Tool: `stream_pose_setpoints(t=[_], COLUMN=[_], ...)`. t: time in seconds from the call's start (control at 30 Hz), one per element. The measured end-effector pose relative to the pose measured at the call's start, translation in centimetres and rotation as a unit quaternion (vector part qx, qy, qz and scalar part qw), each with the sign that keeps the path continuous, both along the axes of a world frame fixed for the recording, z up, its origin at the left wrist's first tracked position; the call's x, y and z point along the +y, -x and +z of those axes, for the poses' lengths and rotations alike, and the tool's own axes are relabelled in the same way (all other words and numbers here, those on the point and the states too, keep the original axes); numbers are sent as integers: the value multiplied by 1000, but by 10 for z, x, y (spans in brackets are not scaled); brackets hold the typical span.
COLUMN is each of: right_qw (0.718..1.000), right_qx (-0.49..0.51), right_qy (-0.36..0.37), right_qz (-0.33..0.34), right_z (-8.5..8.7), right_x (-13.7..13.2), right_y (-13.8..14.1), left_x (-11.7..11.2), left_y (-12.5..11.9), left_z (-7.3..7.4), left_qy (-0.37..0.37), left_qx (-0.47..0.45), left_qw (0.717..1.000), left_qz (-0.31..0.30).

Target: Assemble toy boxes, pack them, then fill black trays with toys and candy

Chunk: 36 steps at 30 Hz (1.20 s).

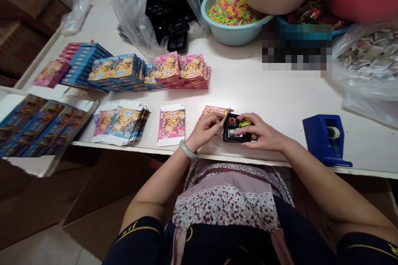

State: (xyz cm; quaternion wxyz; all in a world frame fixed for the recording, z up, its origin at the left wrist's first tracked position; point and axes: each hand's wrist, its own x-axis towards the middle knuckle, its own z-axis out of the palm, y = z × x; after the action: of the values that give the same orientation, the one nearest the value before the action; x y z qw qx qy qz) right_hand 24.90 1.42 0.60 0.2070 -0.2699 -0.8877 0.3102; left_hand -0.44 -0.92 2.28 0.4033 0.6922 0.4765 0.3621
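Clearly, both arms reach forward from the body, elbows out wide and forearms slanting inward, so that the two hands meet over the near edge of the tabletop (267,91). The left hand (207,129), with a pale bracelet (188,149) around its wrist, is turned palm inward with its fingers curled; thumb and forefinger are closed on the raised end of a pink carton (212,111), which lies partly hidden beneath and beyond that hand. Opposite, the right hand (263,133) comes in from the other side, back of the hand upward, its fingers bent and spread over a small black tray (226,136): the forefinger lies along the far side, another finger reaches in over the contents, and the thumb sits at the near side, so the tray is clamped between them. This tray is just in front of the body, its left end against the carton's raised end. In its compartments show an orange-and-black piece (232,121), a lime-green piece (245,122) and a silvery piece (234,133), the last partly covered by a finger. Just left of the left hand, a flat pink carton (172,126) lies apart by itself, with a fanned pile of flat cartons (124,122) farther left. Well to the right of the right hand stands a blue tape dispenser (320,138).
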Motion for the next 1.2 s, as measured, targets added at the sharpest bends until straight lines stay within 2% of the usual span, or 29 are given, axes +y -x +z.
stream_pose_setpoints(t=[0.13,0.27,0.43,0.5,0.6,0.77,1.0,1.1,1.2], right_qw=[999,995,989,988,984,970,970,970,957], right_qx=[2,-39,-40,-45,-70,-114,-92,-6,112], right_qy=[-1,-46,-80,-76,-85,-86,-35,40,55], right_qz=[-35,-77,-117,-128,-141,-195,-220,-240,-260], right_z=[-10,-24,-48,-50,-44,-33,-49,-46,-26], right_x=[3,-2,-7,-9,-15,-32,-40,-39,-33], right_y=[3,12,33,35,25,0,15,17,7], left_x=[2,9,17,18,17,13,8,6,9], left_y=[-1,-10,-25,-28,-29,-32,-61,-66,-56], left_z=[-3,-7,-28,-38,-45,-38,-35,-28,-4], left_qy=[9,8,27,30,24,13,13,19,44], left_qx=[1,19,26,15,10,48,99,79,5], left_qw=[1000,999,998,999,999,998,990,992,995], left_qz=[-24,-37,-46,-36,-41,-45,-98,-91,-85])
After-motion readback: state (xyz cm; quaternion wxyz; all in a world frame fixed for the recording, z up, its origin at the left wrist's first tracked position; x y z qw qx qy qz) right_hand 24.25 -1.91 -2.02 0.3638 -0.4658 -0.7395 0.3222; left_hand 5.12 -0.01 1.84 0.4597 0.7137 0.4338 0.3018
